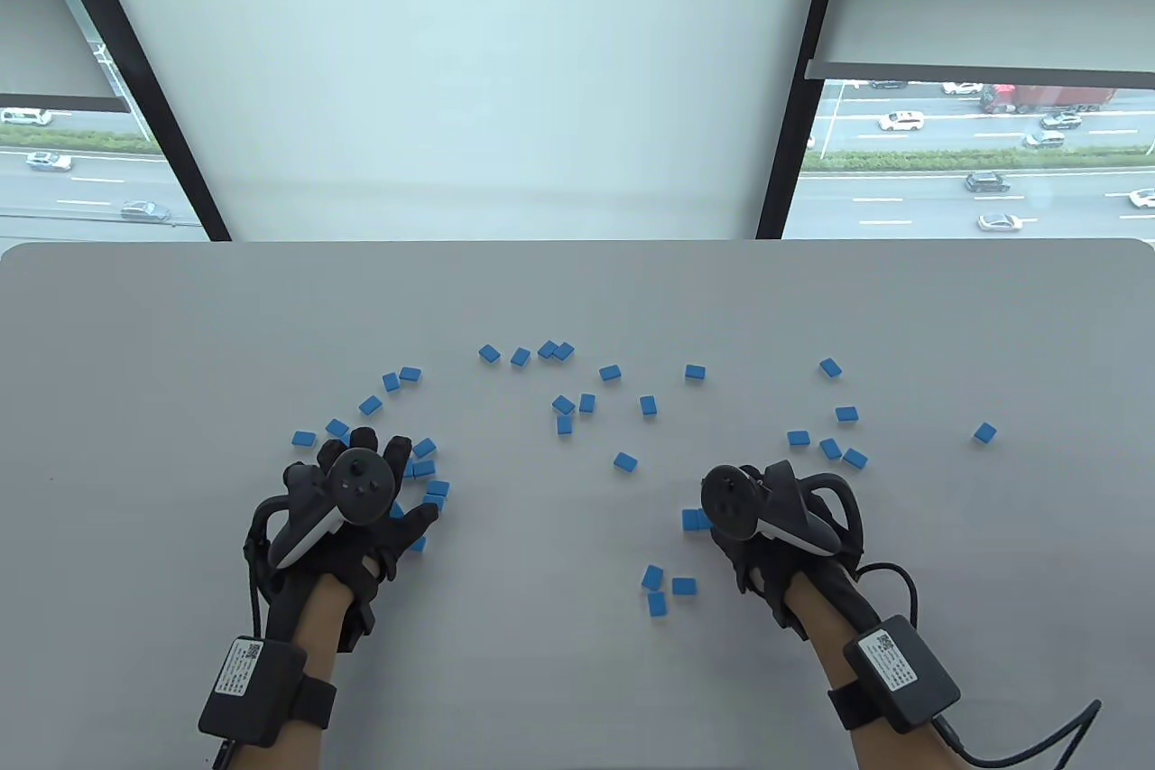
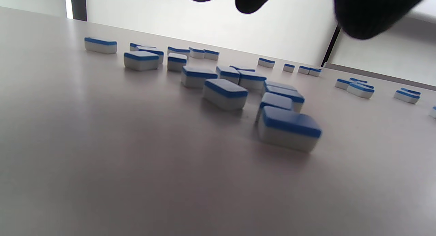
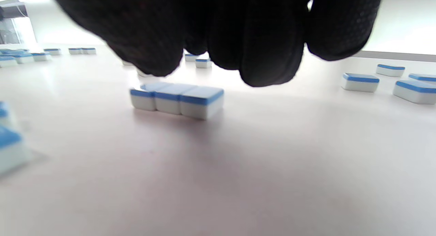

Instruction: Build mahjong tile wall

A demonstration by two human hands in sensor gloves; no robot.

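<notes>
Tiles (image 1: 624, 462) blue-backed, white-bodied, scattered face down.

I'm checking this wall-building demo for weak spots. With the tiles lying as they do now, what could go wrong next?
1. The right hand hangs just above a short row of three tiles; a careless push could skew it.
2. The left hand hovers over a crowded cluster of tiles; sweeping these may jam or flip some.
3. One lone tile lies far right, easily missed.
</notes>
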